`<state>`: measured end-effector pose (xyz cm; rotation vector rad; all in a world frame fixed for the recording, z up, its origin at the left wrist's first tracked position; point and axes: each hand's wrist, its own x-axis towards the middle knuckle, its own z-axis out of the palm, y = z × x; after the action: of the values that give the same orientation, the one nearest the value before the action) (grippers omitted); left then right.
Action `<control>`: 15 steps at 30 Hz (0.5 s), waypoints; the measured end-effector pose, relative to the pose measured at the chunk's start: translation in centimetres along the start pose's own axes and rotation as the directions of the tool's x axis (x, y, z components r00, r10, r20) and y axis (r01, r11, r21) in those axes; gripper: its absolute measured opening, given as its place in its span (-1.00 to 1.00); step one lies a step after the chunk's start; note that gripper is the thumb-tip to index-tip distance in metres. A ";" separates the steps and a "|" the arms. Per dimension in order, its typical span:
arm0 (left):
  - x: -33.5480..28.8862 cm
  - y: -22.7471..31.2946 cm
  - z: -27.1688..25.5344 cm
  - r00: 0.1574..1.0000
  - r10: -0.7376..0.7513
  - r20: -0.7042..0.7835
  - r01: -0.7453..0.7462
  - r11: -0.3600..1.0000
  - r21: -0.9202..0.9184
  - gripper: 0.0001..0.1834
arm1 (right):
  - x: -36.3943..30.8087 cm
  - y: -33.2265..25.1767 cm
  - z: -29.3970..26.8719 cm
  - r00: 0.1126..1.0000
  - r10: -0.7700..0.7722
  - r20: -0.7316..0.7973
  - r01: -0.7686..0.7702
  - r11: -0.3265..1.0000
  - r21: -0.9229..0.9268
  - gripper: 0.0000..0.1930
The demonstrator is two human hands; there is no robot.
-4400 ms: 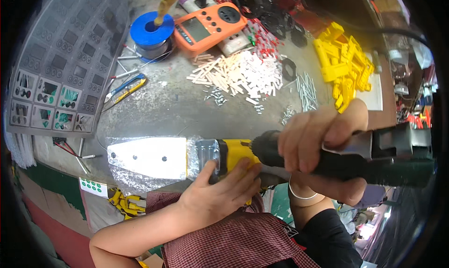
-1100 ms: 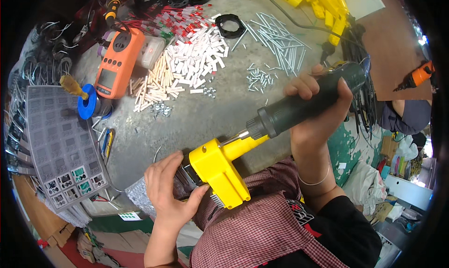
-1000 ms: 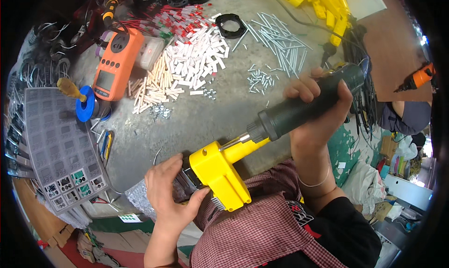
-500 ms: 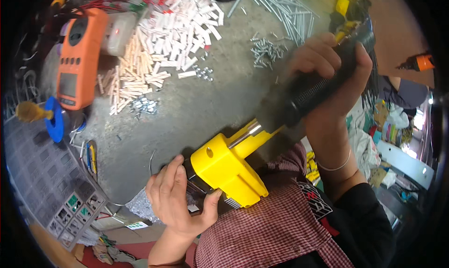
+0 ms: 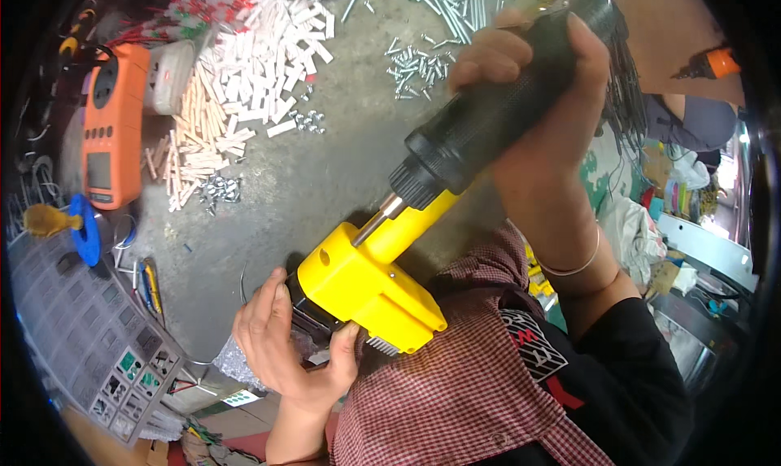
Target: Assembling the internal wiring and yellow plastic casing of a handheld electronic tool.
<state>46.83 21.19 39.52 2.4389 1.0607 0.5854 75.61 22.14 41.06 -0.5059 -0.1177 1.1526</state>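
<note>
My right hand [image 5: 541, 84] is wrapped round a black electric screwdriver [image 5: 496, 112], tilted down to the left. Its metal bit [image 5: 378, 220] meets the top of a yellow plastic housing [image 5: 370, 283] with a long yellow handle-like arm under the screwdriver. I cannot see whether a screw sits under the bit. My left hand [image 5: 289, 348] grips the black end part [image 5: 313, 307] of the housing, thumb on the near side and fingers on the far side. A grey ribbed strip [image 5: 382, 346] shows at the housing's lower edge, close to my checked apron.
White sleeves [image 5: 260, 51], tan sticks [image 5: 191, 145], small screws [image 5: 421, 67] and long rods [image 5: 443, 2] lie in piles on the grey table [image 5: 277, 181]. An orange meter [image 5: 114, 132] and a blue-rimmed holder [image 5: 85, 230] stand left, above a compartment box [image 5: 122, 385]. Another screwdriver [image 5: 716, 64] lies far right.
The screwdriver has swung down-left over the housing, and its bit now meets a point nearer the housing's top. The view has shifted, so everything sits further left.
</note>
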 end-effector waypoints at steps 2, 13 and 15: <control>0.0 -0.2 0.2 1.000 0.001 -0.022 -0.001 1.000 -0.004 -0.31 | -0.7 0.6 0.7 0.984 -0.146 -0.099 0.124 0.971 -0.202 -0.58; 1.0 0.3 -1.0 0.992 -0.069 0.102 0.066 0.997 0.027 -0.19 | -4.8 -1.5 -1.6 0.992 -0.111 -0.066 0.112 0.994 0.017 -0.50; 0.8 0.1 -0.9 0.994 -0.066 0.088 0.063 0.997 0.034 -0.19 | -4.7 -1.2 -1.8 0.995 -0.094 -0.040 0.095 0.995 0.032 -0.50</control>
<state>46.91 21.86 40.51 2.4229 1.1155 0.4389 75.30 17.00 40.81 -0.4876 -0.0881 1.0503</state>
